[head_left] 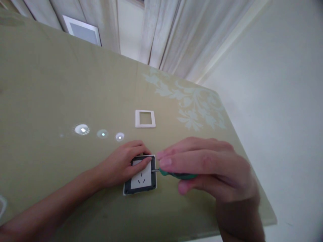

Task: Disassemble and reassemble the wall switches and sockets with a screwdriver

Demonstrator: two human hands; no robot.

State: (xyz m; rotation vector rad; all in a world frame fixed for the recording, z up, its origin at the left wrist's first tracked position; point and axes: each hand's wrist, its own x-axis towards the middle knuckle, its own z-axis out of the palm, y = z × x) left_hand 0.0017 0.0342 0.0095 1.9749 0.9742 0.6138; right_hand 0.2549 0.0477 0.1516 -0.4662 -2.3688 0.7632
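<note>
Fingers [199, 161] of right hand [224, 171] curl tightly round green screwdriver [175, 174], tip on dark border of socket [141, 175]; left hand [123, 164], half-spread, grips socket, thumb across its face.

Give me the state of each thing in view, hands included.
Socket: face up, dark border exposed.
White frame: flat on the table, apart from the socket.
Screwdriver: held, tip at the socket's border.
Left hand: thumb on the socket's face.
Right hand: closed on the screwdriver.
Curtains: hanging in folds.
</note>
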